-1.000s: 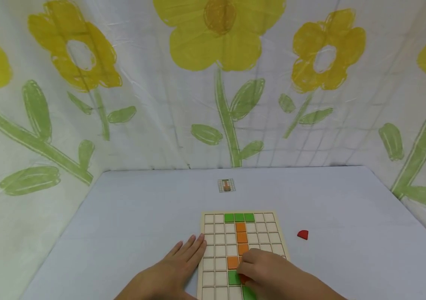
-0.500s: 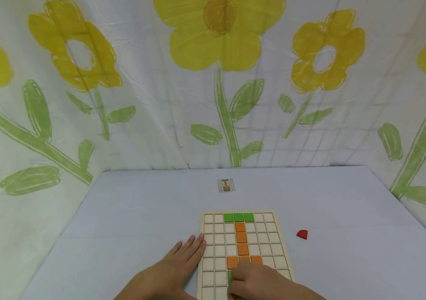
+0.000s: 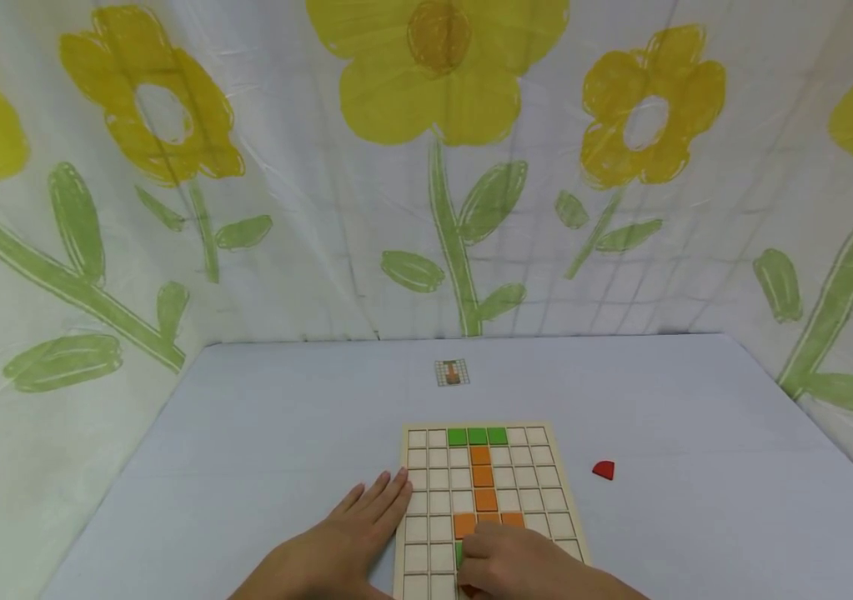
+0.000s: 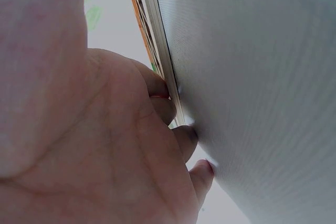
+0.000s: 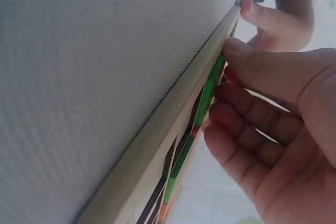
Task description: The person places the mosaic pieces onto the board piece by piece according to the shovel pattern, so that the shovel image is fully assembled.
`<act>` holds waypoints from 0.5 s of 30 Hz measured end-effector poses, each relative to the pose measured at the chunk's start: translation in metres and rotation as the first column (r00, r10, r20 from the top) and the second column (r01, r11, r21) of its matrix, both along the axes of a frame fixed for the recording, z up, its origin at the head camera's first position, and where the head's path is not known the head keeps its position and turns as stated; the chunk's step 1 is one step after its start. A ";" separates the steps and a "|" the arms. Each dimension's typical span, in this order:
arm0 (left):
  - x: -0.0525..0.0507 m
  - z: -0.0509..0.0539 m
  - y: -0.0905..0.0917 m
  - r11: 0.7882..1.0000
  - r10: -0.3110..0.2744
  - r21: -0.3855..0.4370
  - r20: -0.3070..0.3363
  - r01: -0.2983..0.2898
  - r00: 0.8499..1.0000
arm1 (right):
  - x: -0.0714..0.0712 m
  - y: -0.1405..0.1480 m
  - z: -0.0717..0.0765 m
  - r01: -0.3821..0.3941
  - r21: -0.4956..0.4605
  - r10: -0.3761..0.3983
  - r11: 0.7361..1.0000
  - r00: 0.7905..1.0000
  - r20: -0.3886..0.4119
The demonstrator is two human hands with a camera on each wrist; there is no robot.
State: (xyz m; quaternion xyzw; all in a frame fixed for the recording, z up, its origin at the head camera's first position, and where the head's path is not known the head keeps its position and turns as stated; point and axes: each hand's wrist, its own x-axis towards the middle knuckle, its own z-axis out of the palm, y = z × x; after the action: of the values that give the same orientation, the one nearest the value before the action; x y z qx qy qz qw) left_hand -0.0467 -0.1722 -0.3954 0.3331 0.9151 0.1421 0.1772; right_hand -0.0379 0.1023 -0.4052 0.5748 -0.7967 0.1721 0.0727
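Note:
A pale wooden grid board [image 3: 417,529] lies on the table with coloured square tiles in some cells. Green tiles [image 3: 477,436] fill part of its far row, and orange tiles [image 3: 484,500] run down the middle. My left hand [image 3: 343,533] rests flat with straight fingers, its fingertips at the board's left edge. Over the near part of the board, my right hand [image 3: 516,562] pinches a small red-orange piece [image 3: 471,592], mostly hidden by the fingers. The right wrist view shows green tiles [image 5: 209,90] beside the thumb and curled fingers.
To the right of the board lies a red quarter-round piece [image 3: 604,470]. Beyond the board is a small card [image 3: 452,372] with a printed grid picture. A white curtain [image 3: 306,208] with painted flowers hangs behind the table [image 3: 283,417].
My right hand has moved slightly left and nearer with the red-orange piece, uncovering an orange tile at the right. The left hand has stayed in place.

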 end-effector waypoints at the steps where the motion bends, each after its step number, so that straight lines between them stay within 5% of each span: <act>1: 0.000 0.000 0.000 1.000 -0.003 0.000 -0.003 0.003 1.000 | 0.000 0.000 0.000 0.000 -0.001 0.000 1.000 1.000 0.008; 9: -0.001 -0.002 -0.001 1.000 -0.016 -0.001 -0.016 0.016 1.000 | -0.002 0.020 0.007 -0.003 -0.041 0.007 0.999 0.994 0.105; 15: -0.002 -0.004 -0.001 1.000 -0.010 -0.005 0.003 0.010 1.000 | -0.013 0.059 0.010 0.208 -0.046 -0.205 0.977 0.977 0.065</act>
State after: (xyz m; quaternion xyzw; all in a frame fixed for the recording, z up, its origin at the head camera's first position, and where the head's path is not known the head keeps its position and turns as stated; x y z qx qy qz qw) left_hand -0.0490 -0.1729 -0.3995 0.3372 0.9134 0.1393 0.1803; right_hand -0.0509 0.1612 -0.3951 0.4813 -0.8492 0.2017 0.0814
